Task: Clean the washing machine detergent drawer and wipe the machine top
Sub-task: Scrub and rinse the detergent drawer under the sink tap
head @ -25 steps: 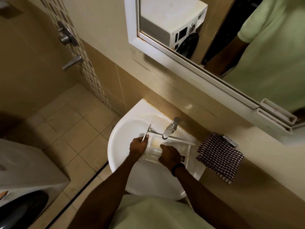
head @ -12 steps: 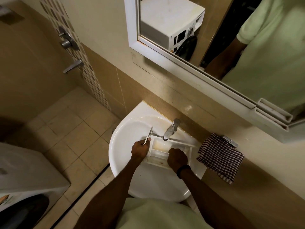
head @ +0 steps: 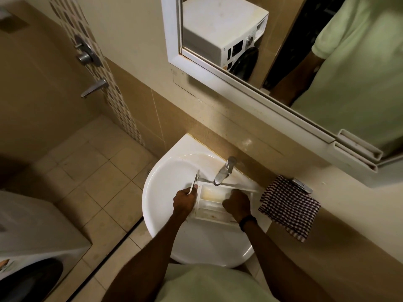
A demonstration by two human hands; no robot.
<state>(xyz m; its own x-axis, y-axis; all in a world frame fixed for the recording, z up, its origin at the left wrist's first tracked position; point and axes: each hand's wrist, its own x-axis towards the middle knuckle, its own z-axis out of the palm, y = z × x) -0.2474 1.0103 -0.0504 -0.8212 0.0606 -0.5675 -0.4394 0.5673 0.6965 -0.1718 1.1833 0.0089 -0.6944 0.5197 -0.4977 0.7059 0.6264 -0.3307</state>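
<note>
The white detergent drawer (head: 214, 200), stained brown inside, lies across the white sink (head: 157, 186) under the tap (head: 224, 171). My left hand (head: 184, 202) is at the drawer's left end, closed on a thin white brush handle (head: 194, 181) that points up and away from me. My right hand (head: 236, 202) is clenched over the drawer's right part, gripping it; anything else inside the fist is hidden. The washing machine (head: 32, 232) stands at the lower left, with its top facing me.
A dark checked cloth (head: 290, 205) hangs over the ledge right of the sink, with a small metallic object (head: 302, 185) behind it. A white-framed mirror (head: 239, 83) above reflects the machine. A shower valve (head: 86, 54) is on the left wall above the tiled floor (head: 93, 177).
My right hand has slid rightward along the drawer, uncovering its middle compartment. The left hand has stayed at the left end with the brush handle. The view has tilted slightly.
</note>
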